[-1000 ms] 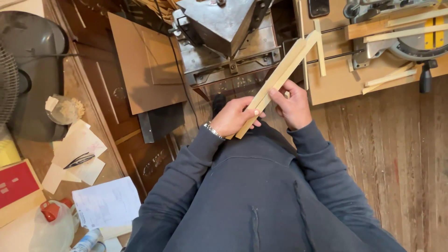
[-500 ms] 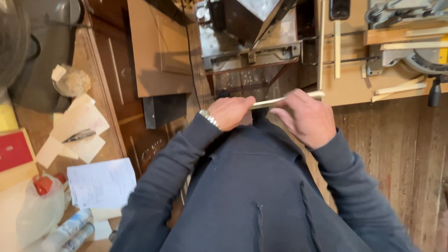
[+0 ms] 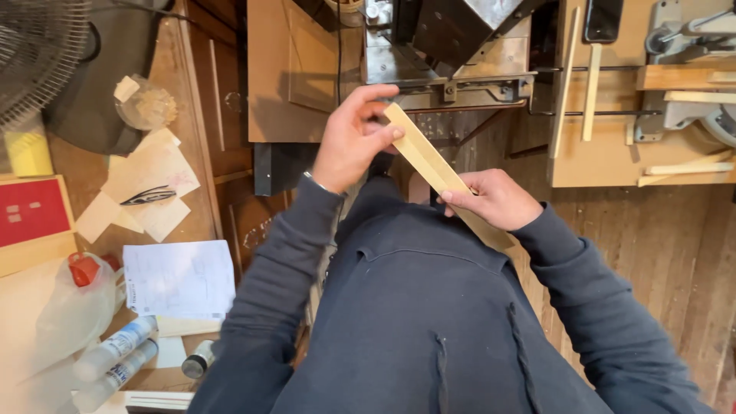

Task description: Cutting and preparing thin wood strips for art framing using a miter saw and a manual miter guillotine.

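I hold a flat pale wooden strip point(image 3: 426, 159) slanting from upper left to lower right in front of my chest. My left hand point(image 3: 349, 139) pinches its upper end between thumb and fingers. Further down the strip, my right hand point(image 3: 494, 198) grips its middle, and the lower end passes behind that hand. I wear a dark hooded sweatshirt point(image 3: 429, 307), which fills the lower part of the view.
A grey metal machine point(image 3: 452, 69) stands just ahead. At right is a wooden bench point(image 3: 606, 153) with thin sticks and a saw. The left worktop point(image 3: 184, 92) holds papers, a red box, bottles, a plastic jug and a fan. Plank floor lies at right.
The strip has swung from pointing up right, through nearly level, to slanting down to the right. My left hand rose to its upper end and my right hand dropped lower.
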